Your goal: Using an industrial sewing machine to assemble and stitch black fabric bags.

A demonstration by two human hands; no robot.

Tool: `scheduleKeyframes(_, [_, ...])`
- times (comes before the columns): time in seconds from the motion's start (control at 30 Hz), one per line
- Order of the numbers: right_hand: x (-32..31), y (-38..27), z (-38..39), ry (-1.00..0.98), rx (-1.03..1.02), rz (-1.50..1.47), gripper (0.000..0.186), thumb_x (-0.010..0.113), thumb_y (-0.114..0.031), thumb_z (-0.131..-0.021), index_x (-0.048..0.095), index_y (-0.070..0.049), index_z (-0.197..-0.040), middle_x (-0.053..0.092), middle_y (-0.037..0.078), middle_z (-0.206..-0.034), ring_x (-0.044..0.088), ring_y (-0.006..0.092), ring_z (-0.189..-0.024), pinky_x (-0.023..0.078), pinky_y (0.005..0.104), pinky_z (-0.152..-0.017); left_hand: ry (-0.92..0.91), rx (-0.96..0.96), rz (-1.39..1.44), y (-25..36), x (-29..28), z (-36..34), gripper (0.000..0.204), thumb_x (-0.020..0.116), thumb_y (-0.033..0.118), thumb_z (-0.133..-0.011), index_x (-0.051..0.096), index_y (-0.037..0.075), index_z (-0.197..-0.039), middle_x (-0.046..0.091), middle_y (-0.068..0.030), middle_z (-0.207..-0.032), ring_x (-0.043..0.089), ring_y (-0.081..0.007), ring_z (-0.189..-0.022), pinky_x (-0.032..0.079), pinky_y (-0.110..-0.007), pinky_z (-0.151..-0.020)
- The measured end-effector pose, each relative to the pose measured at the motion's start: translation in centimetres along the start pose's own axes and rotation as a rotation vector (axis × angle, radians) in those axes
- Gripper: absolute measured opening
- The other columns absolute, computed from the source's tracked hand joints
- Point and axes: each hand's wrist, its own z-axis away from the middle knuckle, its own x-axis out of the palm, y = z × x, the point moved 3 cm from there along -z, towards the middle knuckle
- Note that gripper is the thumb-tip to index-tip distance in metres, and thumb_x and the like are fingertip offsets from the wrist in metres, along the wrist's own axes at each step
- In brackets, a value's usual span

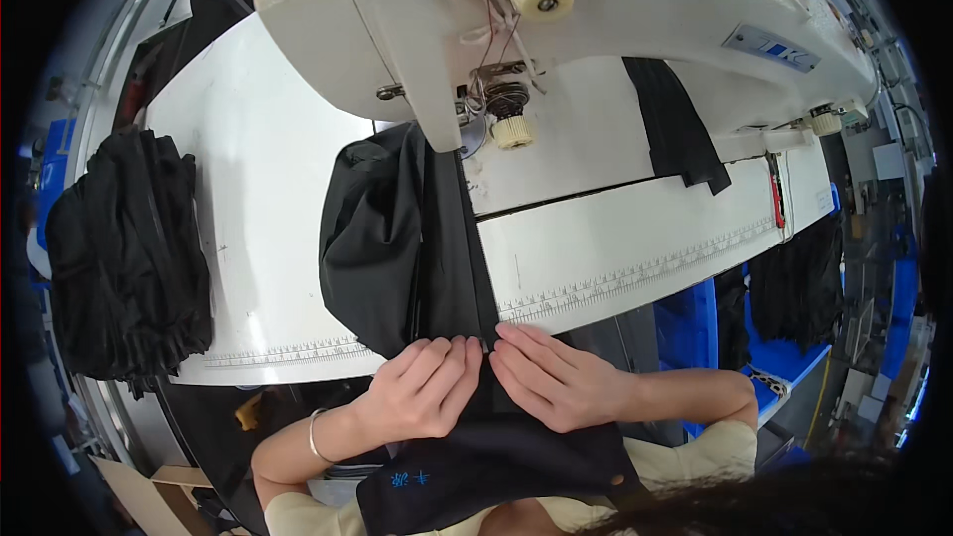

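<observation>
A piece of black fabric (372, 248) lies on the white sewing table, bunched on its left side and with a straight folded strip along its right. Its far end reaches under the head of the white sewing machine (367, 10), beside the presser foot area, where the needle is too small to make out. At the table's near edge, my left hand (425, 389) is closed on the near end of the fabric. My right hand (561, 382) meets it there, fingers pressed together at the fabric's right edge. The fingertips of both hands nearly touch. A bracelet circles my left wrist.
A thick pile of black fabric pieces (129, 253) sits at the table's left end. Under the machine arm lies a black strip (677, 124). A printed ruler (635, 273) runs along the near edge. Blue bins (687, 337) and hanging black pieces (797, 283) stand at the right.
</observation>
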Motion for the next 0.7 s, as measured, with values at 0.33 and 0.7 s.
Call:
scheduleKeyframes(0.33, [-0.1, 0.2, 0.0, 0.015, -0.02, 0.035, 0.026, 0.058, -0.011, -0.078, 0.063, 0.005, -0.098, 0.06, 0.018, -0.107, 0.059, 0.0324, -0.107, 0.047, 0.0412, -0.096, 0.086, -0.159, 0.187, -0.8, 0.8, 0.3, 0.034, 0.061, 0.003, -0.059, 0.068, -0.004, -0.092, 0.062, -0.0108, -0.091, 0.056, -0.0204, -0.073, 0.048, -0.028, -0.059])
scheduleKeyframes(0.7, [-0.4, 0.3, -0.5, -0.045, -0.097, 0.083, 0.031, 0.053, -0.017, -0.076, 0.064, 0.005, -0.095, 0.06, 0.018, -0.104, 0.059, 0.0365, -0.105, 0.046, 0.0454, -0.097, 0.004, -0.091, 0.064, 0.0, 0.1, -1.1, 0.03, 0.06, 0.003, -0.062, 0.066, -0.008, -0.09, 0.064, -0.0183, -0.102, 0.058, -0.0206, -0.074, 0.049, -0.026, -0.061])
